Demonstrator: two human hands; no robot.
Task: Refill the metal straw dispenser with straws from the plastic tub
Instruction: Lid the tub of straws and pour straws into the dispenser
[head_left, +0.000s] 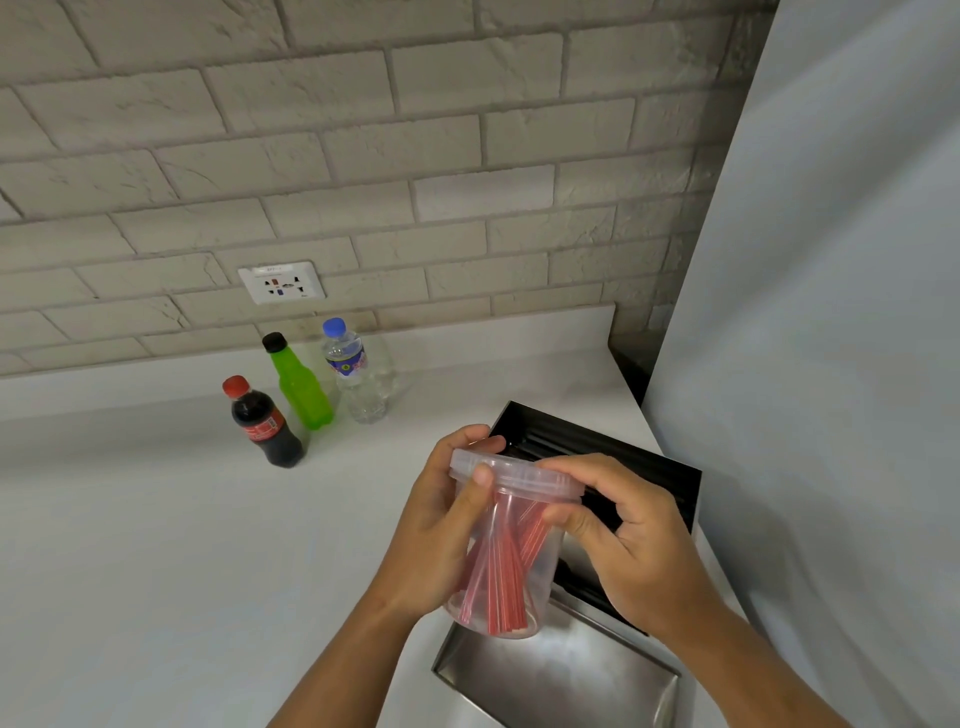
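A clear plastic tub with a lid on top is held in the air above the counter. Several red straws stand inside it. My left hand wraps the tub's left side, thumb on the lid's rim. My right hand grips the lid's right edge and the tub's upper wall. Behind and under the tub sits the metal straw dispenser, its dark top open, with a steel tray at its front.
A cola bottle, a green bottle and a water bottle stand on the white counter at the back left. A brick wall with a socket lies behind. A pale panel rises on the right.
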